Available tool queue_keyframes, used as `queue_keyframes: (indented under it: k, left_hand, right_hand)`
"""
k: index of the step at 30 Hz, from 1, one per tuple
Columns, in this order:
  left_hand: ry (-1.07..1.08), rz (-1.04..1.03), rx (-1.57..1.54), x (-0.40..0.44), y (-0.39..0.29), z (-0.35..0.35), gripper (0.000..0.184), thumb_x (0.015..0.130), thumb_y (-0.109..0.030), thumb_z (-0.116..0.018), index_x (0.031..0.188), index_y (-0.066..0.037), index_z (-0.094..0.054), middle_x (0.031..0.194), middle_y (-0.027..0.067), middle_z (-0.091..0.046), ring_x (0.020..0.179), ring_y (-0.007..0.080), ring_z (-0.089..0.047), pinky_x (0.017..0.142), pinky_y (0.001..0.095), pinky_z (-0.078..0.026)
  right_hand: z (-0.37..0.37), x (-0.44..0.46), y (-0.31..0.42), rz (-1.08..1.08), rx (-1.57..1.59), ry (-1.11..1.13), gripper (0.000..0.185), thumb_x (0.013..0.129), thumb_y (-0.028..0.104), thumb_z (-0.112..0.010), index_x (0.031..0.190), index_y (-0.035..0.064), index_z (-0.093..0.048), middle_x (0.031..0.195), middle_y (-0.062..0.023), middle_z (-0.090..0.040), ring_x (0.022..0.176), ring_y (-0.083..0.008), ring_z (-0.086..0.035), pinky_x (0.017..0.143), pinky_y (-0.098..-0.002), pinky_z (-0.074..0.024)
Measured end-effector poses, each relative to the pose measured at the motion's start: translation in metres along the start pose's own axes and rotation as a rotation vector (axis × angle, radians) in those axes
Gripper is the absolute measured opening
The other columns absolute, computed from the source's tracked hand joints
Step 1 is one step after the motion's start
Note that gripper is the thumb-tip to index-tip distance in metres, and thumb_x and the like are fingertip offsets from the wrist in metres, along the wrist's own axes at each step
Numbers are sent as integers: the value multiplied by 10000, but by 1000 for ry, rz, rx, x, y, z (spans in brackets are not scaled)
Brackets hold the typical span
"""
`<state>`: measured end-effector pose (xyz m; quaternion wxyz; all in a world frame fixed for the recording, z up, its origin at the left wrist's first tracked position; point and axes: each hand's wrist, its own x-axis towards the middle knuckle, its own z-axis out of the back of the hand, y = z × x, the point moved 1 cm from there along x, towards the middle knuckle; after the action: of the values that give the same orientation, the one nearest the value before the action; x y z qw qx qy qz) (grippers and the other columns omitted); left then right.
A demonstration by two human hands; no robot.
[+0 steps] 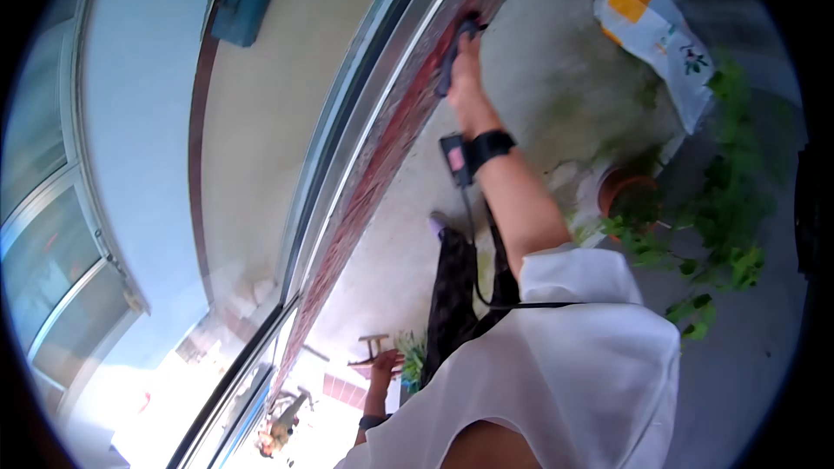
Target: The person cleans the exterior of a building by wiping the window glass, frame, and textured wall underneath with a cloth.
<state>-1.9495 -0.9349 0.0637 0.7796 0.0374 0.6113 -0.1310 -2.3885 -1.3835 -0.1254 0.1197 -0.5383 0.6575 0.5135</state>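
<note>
My right hand (466,74) is stretched out at the top, holding a dark grey cloth (448,61) against a reddish-brown sill (382,152) beside a window frame. Motion blur softens the cloth's edges. A black strap with a small box (455,159) sits on my right wrist, and a cable runs from it. My left hand (384,366) hangs low at the bottom, its fingers apart and nothing seen in them. Close by it are a green plant (412,356) and a small wooden stool (373,344).
A white and yellow bag (660,43) lies on the concrete floor at the upper right. Below it stands a terracotta pot (615,191) with a leafy vine (721,200). The metal window frame (369,113) runs diagonally, with a teal object (249,2) behind the glass.
</note>
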Motion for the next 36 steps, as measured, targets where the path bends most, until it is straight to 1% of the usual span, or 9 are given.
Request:
queue_keyframes:
  k: [2, 4, 7, 13, 15, 16, 20, 27, 36]
  left_hand:
    - [-2, 39, 13, -2, 14, 1, 266, 897, -201, -464, 1131, -87, -520, 1013, 50, -614, 920, 155, -602, 683, 274, -479]
    - [8, 110, 86, 2, 21, -1, 283, 886, -204, -461, 1140, -95, -522, 1000, 38, -614, 917, 143, -601, 692, 277, -482]
    - [50, 238, 62, 21, 44, 15, 306, 903, -252, -451, 1165, -101, -505, 1004, 30, -612, 942, 140, -594, 705, 291, -486]
    - [63, 84, 111, 38, 53, 38, 320, 917, -281, -439, 1175, -100, -495, 1033, 41, -608, 931, 152, -594, 695, 297, -481]
    - [100, 51, 54, 55, 70, 52, 309, 917, -269, -445, 1162, -91, -504, 1029, 43, -609, 927, 152, -597, 688, 290, -480]
    - [89, 37, 51, 60, 79, 59, 298, 913, -256, -455, 1145, -78, -515, 1017, 52, -613, 917, 153, -601, 685, 284, -481]
    - [66, -81, 78, 60, 118, 97, 290, 912, -246, -455, 1128, -63, -521, 999, 62, -618, 907, 160, -604, 674, 276, -489]
    - [-8, -26, 67, 56, 209, 169, 290, 915, -282, -451, 1129, -101, -527, 987, 38, -621, 886, 137, -614, 635, 254, -489]
    - [-36, -38, 20, 59, 226, 182, 305, 902, -293, -484, 1128, -94, -526, 982, 35, -621, 912, 146, -601, 671, 266, -480]
  right_hand:
    - [10, -3, -22, -34, 26, 29, 515, 942, 331, -341, 1394, 130, -197, 1374, -113, -319, 1232, -261, -343, 1007, -354, -286]
    - [13, -2, -36, -135, -8, -90, 404, 920, 403, -400, 1267, 199, -375, 1089, -28, -528, 886, -167, -510, 727, -373, -418]
    - [17, -40, -87, -288, 16, -104, 433, 901, 460, -398, 1255, 212, -389, 1071, 11, -534, 887, -145, -491, 741, -347, -359]
    - [16, -140, -185, -412, 75, -66, 483, 882, 506, -401, 1287, 245, -366, 1099, 34, -511, 960, -117, -449, 787, -344, -307]
    - [14, -169, -196, -360, -22, 45, 571, 940, 396, -308, 1408, 123, -127, 1389, -104, -283, 1239, -244, -335, 1017, -354, -269]
    - [16, -173, -224, -360, -20, -14, 543, 907, 463, -377, 1373, 211, -259, 1210, -2, -460, 1038, -151, -436, 855, -348, -314]
    - [20, -213, -284, -165, -86, 88, 513, 935, 399, -344, 1379, 164, -240, 1262, -34, -434, 1128, -181, -405, 944, -358, -288]
    - [0, -339, -327, -240, 58, 159, 545, 955, 325, -347, 1415, 137, -123, 1404, -67, -274, 1261, -201, -296, 1026, -331, -215]
    - [-27, -360, -316, 273, -310, 90, 628, 943, 358, -316, 1390, -15, -81, 1452, -212, -77, 1349, -306, -100, 1087, -356, -104]
